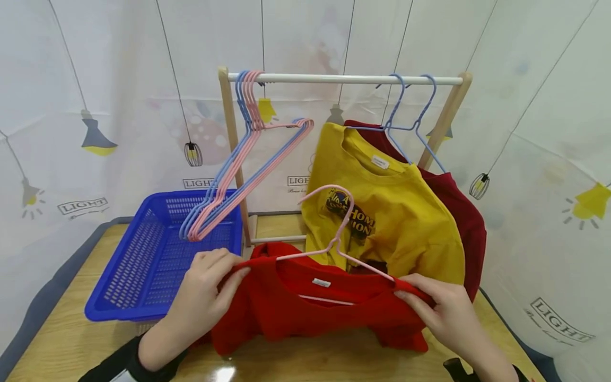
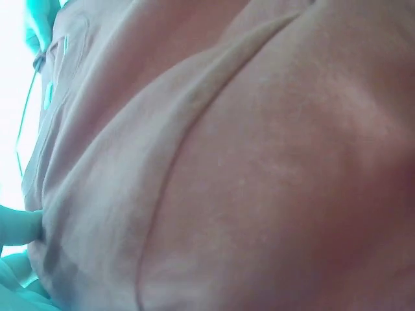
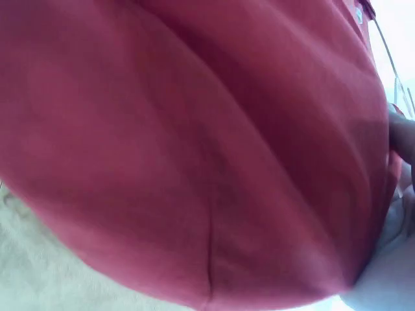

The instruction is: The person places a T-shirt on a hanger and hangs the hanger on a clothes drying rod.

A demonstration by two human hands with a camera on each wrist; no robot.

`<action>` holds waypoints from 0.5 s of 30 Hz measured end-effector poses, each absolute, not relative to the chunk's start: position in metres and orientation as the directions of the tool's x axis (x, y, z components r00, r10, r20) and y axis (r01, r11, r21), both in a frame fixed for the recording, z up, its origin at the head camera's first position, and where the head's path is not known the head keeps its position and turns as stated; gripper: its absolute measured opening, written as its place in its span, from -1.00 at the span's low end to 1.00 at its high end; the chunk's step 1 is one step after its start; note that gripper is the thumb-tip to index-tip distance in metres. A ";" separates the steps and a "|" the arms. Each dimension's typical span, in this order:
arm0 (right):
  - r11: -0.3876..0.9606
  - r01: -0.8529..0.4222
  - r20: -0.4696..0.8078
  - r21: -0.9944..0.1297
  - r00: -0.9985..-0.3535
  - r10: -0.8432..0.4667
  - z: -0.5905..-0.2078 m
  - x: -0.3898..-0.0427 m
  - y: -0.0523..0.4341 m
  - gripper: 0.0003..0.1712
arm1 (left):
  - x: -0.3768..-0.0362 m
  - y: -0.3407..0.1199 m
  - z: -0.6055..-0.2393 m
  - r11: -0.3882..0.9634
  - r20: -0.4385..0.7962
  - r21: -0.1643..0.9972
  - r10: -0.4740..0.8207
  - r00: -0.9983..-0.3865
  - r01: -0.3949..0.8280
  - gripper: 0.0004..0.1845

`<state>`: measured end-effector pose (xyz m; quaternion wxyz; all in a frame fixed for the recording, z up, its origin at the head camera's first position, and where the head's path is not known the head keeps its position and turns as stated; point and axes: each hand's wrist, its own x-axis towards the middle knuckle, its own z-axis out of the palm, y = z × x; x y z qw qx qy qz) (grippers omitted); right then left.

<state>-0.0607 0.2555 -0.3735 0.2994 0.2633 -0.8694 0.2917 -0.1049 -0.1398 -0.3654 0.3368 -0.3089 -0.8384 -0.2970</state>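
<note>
Both hands hold up a red shirt (image 1: pixel 329 318) by its shoulders, above the table's front part. My left hand (image 1: pixel 205 286) pinches the left shoulder between thumb and fingers; my right hand (image 1: pixel 439 305) pinches the right one. A pink hanger (image 1: pixel 342 223) sits inside the shirt, its hook and upper arms rising out of the neckline. Its lower bar shows across the neck opening, and its arm ends are hidden under the cloth. Red cloth (image 3: pixel 194 162) fills most of the right wrist view, and the same shirt (image 2: pixel 259 162) looks pale and washed out in the left wrist view.
Behind the shirt stands a rack with a white rail (image 1: pixel 334 79). Several blue and pink hangers (image 1: pixel 224 185) hang at its left end. A yellow shirt (image 1: pixel 386 196) and a dark red shirt (image 1: pixel 472 233) hang on the right from blue hangers. A blue basket (image 1: pixel 129 265) sits left.
</note>
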 end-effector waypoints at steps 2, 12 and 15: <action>0.709 -0.616 0.691 -0.345 -0.677 -0.252 -0.374 -0.060 0.258 -0.55 | -0.102 -0.140 -0.369 0.638 0.736 0.318 0.300 -0.607 0.701 -0.76; 0.723 -0.597 0.740 -0.347 -0.648 -0.179 -0.375 -0.057 0.276 -0.75 | -0.101 -0.146 -0.375 0.664 0.710 0.380 0.237 -0.663 0.644 -0.69; 0.728 -0.582 0.739 -0.362 -0.655 -0.158 -0.373 -0.056 0.283 -0.74 | -0.103 -0.148 -0.376 0.666 0.703 0.395 0.224 -0.675 0.632 -0.67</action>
